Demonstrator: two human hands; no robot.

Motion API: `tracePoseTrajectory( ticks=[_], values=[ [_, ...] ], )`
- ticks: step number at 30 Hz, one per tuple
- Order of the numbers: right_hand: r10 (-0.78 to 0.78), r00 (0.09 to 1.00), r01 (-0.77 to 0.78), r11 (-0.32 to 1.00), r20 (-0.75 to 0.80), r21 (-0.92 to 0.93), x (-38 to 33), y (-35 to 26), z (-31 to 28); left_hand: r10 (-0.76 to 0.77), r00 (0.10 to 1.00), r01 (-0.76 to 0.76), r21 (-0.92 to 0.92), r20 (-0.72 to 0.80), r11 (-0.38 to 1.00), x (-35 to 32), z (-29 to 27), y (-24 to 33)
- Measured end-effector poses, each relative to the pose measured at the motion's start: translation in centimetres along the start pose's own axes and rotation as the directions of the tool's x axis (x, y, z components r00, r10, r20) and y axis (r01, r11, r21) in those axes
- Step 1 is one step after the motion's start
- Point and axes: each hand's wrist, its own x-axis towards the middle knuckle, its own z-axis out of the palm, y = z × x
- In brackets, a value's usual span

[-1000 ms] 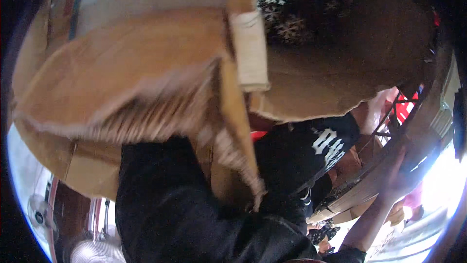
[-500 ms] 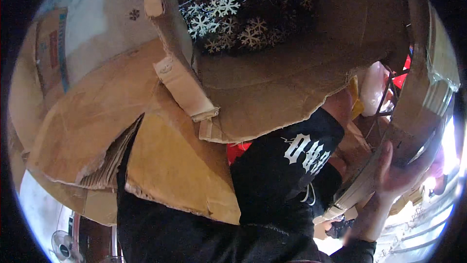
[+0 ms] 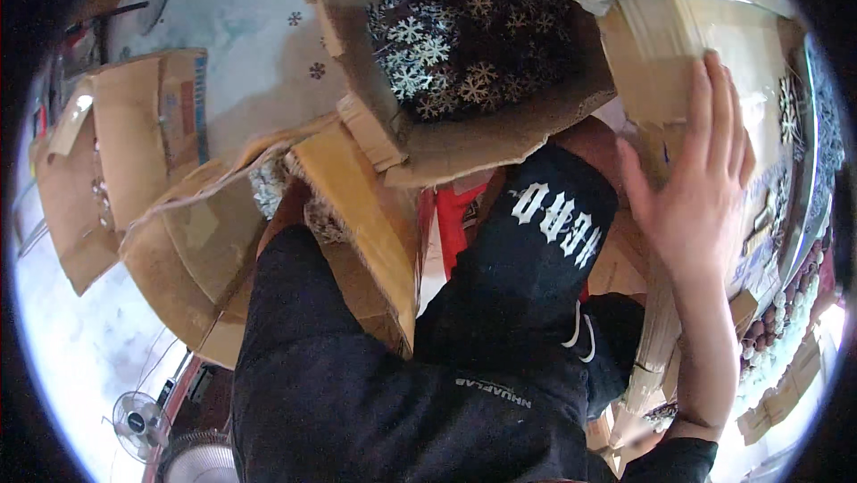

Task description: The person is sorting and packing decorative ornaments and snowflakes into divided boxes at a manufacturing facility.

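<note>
My right hand (image 3: 692, 193) lies against a taped cardboard flap (image 3: 643, 54) on the right, fingers stretched out and holding nothing. My left hand (image 3: 295, 200) reaches down inside an open cardboard box (image 3: 174, 287) at the left; its fingers are hidden. Beside it in that box show pale, fluffy-looking pieces (image 3: 324, 219), too blurred to name. A folded brown flap (image 3: 357, 215) stands up next to my left arm. Ahead of me, another open cardboard box (image 3: 482, 162) holds shiny silver snowflake decorations (image 3: 420, 50) on dark tinsel-like strands.
Loose snowflakes (image 3: 317, 70) lie on the pale floor at the far left, near more cardboard (image 3: 134, 117). Fans (image 3: 140, 420) stand at the lower left. Bead-like strands (image 3: 794, 304) lie at the right. Between the boxes are my legs in black shorts (image 3: 544, 224) and something red (image 3: 457, 215).
My right hand has moved up and inward from the box edge onto the taped flap. The left box has opened to view, showing my left hand inside. The snowflake box appears farther away.
</note>
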Motion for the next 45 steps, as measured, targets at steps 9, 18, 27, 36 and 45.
tracePoseTrajectory(
  ticks=[9, 18, 27, 36, 45],
  values=[
    [0.005, 0.962, 0.184, 0.726, -0.274, 0.662, -5.5, 3.8, -4.6, -0.198, 0.969, -0.190, -0.962, -0.151, -0.195, -10.6, 4.8, -5.3],
    [-0.020, 0.862, 0.253, 0.883, -0.506, 0.395, -27.4, 7.6, -16.1, -0.440, 0.896, -0.401, -0.540, -0.063, -0.740, -25.7, 2.1, -5.6],
    [0.910, 0.082, -0.338, 0.408, -0.405, 0.848, -48.2, 9.2, -4.8, -0.565, 0.715, -0.683, -0.241, -0.412, -0.690, -37.5, -0.8, -8.8],
    [0.998, 0.044, -0.347, 0.065, -0.053, 0.936, -49.7, 9.2, -0.1, -0.575, 0.390, -0.862, -0.065, -0.719, -0.503, -50.0, -15.5, -6.5],
    [0.984, 0.156, -0.437, 0.149, -0.089, 0.887, -49.4, 9.9, 0.2, 0.003, 0.412, -0.596, -0.271, -0.911, -0.756, -48.5, -32.0, 15.5]
  ],
)
